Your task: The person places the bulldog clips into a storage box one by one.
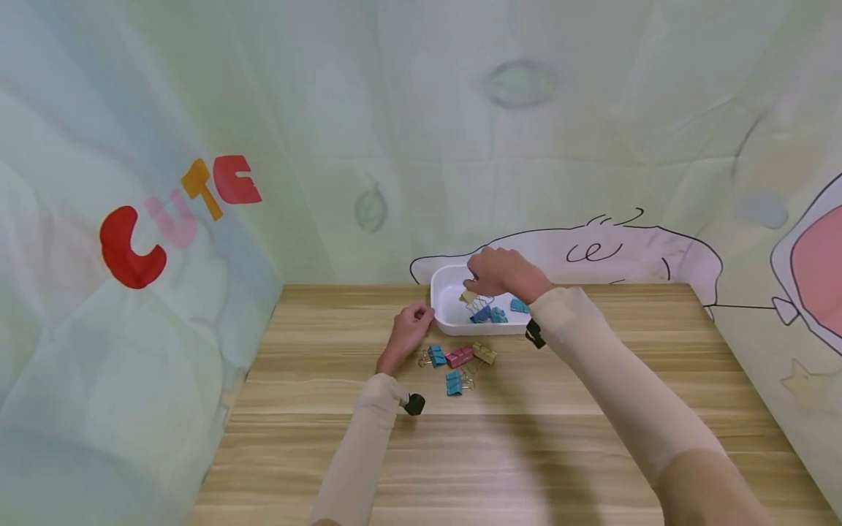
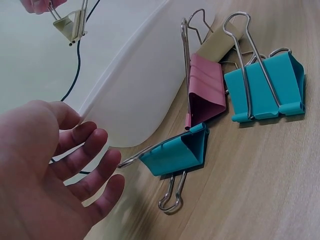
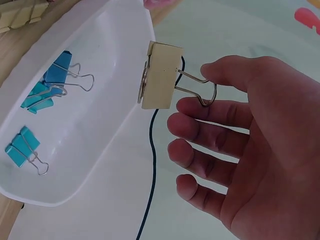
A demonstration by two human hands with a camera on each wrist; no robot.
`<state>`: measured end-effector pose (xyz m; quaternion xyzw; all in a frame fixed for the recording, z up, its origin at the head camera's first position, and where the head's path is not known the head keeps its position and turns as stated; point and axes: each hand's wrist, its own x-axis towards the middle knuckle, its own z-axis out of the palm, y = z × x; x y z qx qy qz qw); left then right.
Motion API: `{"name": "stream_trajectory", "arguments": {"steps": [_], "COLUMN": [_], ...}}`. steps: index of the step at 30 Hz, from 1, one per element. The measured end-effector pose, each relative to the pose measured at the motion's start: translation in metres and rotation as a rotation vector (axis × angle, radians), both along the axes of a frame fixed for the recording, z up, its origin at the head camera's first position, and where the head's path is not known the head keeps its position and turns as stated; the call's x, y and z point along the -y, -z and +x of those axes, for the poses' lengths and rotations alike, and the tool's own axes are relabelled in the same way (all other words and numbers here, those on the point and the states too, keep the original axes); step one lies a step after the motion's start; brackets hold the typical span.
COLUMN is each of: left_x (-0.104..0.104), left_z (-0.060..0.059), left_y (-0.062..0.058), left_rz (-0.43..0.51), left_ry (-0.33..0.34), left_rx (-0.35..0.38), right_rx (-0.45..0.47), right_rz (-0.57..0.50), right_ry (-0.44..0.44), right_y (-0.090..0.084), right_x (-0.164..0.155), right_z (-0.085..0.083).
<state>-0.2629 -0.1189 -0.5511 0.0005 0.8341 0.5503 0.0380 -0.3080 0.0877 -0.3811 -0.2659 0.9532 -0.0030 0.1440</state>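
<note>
My right hand (image 1: 503, 272) is over a white plastic box (image 1: 449, 327), pinching a wire handle of a yellow binder clip (image 3: 164, 75) between thumb and forefinger. The clip's body hangs clear of the fingers. My left hand (image 2: 65, 155) holds the rim of the box at its left corner, thumb and forefinger meeting there. Inside the box lie a dark blue binder clip (image 3: 57, 71) and two teal ones, one of them a separate teal clip (image 3: 22, 146). On the table in front are a pink binder clip (image 2: 207, 85), a yellow clip (image 1: 484, 353) and two teal clips (image 2: 267, 87).
The box stands on a wood-grain table (image 1: 342, 431), near its back edge. A printed fabric curtain (image 1: 329, 146) rises behind and at both sides. Each wrist wears a small black camera, such as the left wrist camera (image 1: 414, 404).
</note>
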Motion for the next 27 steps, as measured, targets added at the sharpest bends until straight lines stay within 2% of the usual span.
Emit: {"name": "stream_trajectory", "arguments": {"steps": [15, 27], "left_x": [-0.002, 0.001], "left_z": [-0.002, -0.001], "left_y": [0.002, 0.002], "left_rz": [0.007, 0.007], "left_ry": [0.004, 0.004], "left_rx": [-0.018, -0.025], "right_rx": [-0.036, -0.013], "right_rz": [0.002, -0.014], "right_ry": [-0.032, -0.037], "right_y": [-0.003, -0.004], "right_x": [0.011, 0.01], "right_z": [-0.002, 0.008]}}
